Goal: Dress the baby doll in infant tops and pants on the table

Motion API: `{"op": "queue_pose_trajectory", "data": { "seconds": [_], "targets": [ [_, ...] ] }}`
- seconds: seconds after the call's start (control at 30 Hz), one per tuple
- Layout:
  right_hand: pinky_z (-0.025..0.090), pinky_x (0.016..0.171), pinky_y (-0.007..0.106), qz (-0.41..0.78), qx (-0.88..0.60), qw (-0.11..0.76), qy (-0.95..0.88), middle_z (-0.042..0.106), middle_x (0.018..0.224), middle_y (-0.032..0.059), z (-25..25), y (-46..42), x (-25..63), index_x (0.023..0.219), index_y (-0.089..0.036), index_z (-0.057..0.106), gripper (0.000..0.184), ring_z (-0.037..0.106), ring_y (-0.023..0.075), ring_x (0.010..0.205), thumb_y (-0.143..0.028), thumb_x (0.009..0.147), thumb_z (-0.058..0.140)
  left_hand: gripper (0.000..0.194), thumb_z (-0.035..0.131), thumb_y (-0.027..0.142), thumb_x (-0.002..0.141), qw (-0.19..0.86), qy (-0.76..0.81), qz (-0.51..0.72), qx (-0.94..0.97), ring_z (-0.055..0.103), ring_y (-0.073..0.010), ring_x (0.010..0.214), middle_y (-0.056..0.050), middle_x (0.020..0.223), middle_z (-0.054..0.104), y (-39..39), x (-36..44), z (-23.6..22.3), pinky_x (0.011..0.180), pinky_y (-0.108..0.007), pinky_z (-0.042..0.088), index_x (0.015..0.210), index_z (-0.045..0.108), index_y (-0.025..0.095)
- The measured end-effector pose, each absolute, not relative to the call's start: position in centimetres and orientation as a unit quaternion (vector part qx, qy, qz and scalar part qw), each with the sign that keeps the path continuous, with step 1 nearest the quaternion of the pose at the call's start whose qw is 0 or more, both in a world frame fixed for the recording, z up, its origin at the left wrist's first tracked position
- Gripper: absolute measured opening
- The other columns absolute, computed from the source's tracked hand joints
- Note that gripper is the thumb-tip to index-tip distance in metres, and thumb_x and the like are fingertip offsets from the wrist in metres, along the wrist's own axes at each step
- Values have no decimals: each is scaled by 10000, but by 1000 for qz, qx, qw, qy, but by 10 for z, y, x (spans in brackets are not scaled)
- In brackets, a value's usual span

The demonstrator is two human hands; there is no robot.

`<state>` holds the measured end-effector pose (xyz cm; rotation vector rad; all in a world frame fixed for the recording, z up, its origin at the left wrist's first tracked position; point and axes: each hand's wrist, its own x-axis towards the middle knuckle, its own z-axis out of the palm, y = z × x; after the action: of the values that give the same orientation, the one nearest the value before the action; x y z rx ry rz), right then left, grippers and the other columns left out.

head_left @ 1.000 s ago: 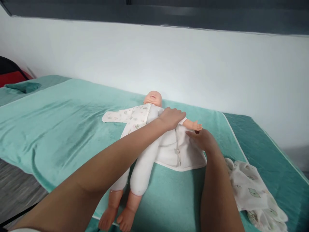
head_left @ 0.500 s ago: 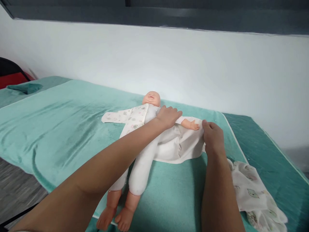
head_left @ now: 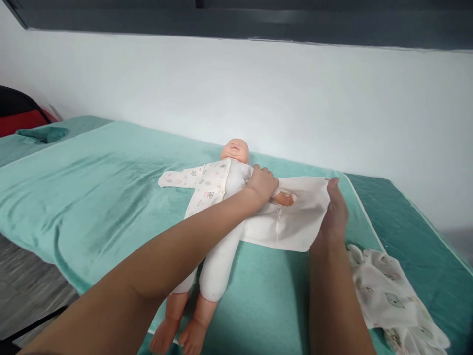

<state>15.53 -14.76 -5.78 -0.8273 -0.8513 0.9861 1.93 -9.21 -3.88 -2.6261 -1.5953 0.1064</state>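
A baby doll (head_left: 216,276) lies on its back, its bare feet toward me. A white printed baby shirt (head_left: 210,182) covers its chest on the left side, with that sleeve laid outward over the arm. My left hand (head_left: 263,183) is closed around the doll's other arm near the shoulder. The shirt's open panel (head_left: 295,222) spreads to the right, plain inner side up. My right hand (head_left: 334,212) grips its outer edge, thumb on top, fingers mostly hidden behind the cloth. The doll's hand (head_left: 284,198) rests at the panel, its fingertips partly hidden by cloth.
A teal cover (head_left: 99,162) spreads over the bed. Another printed baby garment (head_left: 393,296) lies crumpled at the right. A white wall (head_left: 236,88) stands behind the doll. A black and red object (head_left: 20,113) is at the far left.
My right hand has moved slightly right, drawing the shirt panel outward and tauter. The doll's fingers, fully visible before, are now partly hidden at the cloth. My left hand keeps its hold.
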Motion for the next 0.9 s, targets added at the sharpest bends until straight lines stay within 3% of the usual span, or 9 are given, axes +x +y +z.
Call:
{"op": "queue_pose_trajectory", "data": {
  "seconds": [0.2,0.33,0.43,0.53,0.6,0.67,0.73,0.83,0.9],
  "targets": [
    [591,836,396,534,-330,666,-402,718,910,6,-55,-161,106,982,-249,587,266,705,225,962,-430,851,732,350,566,130,905,-34,-553,-38,-832,542,-333,1272,-213,1348,616,-84,10,-41,1068,-465,366,1242,657,98],
    [554,937,396,547,-321,599,-489,709,1197,31,-60,-166,89,1184,-283,626,433,668,224,1093,-350,792,797,235,559,238,915,-113,-534,-83,-834,662,-255,1005,-141,1118,713,-76,-21,-26,837,-340,491,1087,686,137],
    [541,931,387,537,-337,546,-548,667,1270,33,-66,-172,81,1330,-329,594,530,645,215,1091,-333,827,764,196,514,229,915,-204,-507,-178,-818,656,-184,799,-76,926,723,-73,-45,-17,685,-271,482,998,671,148],
    [526,947,375,500,-357,506,-606,633,1283,43,-71,-178,71,1415,-325,545,561,606,194,1067,-285,873,682,318,418,331,967,-354,-489,-349,-717,650,-167,771,-79,918,711,-78,-63,-11,684,-264,488,1073,658,151],
    [505,1001,382,454,-364,485,-653,604,1326,50,-75,-180,65,1431,-312,525,555,578,189,1102,-240,889,624,404,465,451,955,-413,-480,-361,-685,662,-173,801,-97,1029,712,-86,-71,-6,693,-270,496,1183,645,170],
    [470,1069,410,396,-368,459,-706,581,1363,61,-77,-181,60,1423,-299,521,544,553,204,1184,-208,891,594,539,646,481,854,-410,-476,-294,-720,673,-180,840,-95,1186,688,-94,-75,-1,703,-271,499,1324,593,223],
    [425,1128,450,327,-368,430,-757,568,1384,70,-77,-182,58,1392,-288,536,514,513,234,1282,-203,889,600,659,751,382,773,-353,-488,-227,-766,679,-191,889,-73,1243,671,-98,-75,1,733,-275,499,1392,551,271],
    [401,1146,487,234,-360,394,-813,553,1406,80,-71,-184,62,1373,-286,527,508,472,270,1347,-227,883,644,489,650,252,850,-223,-533,-218,-787,668,-214,1000,-64,1148,705,-95,-71,-4,823,-295,495,1335,592,230],
    [453,1071,476,184,-373,377,-828,579,1339,90,-65,-186,69,1289,-269,557,433,516,285,1283,-261,872,678,367,543,222,923,-148,-566,-236,-776,657,-230,1043,-83,1126,716,-89,-70,-10,859,-320,490,1282,612,195]
  ]
}}
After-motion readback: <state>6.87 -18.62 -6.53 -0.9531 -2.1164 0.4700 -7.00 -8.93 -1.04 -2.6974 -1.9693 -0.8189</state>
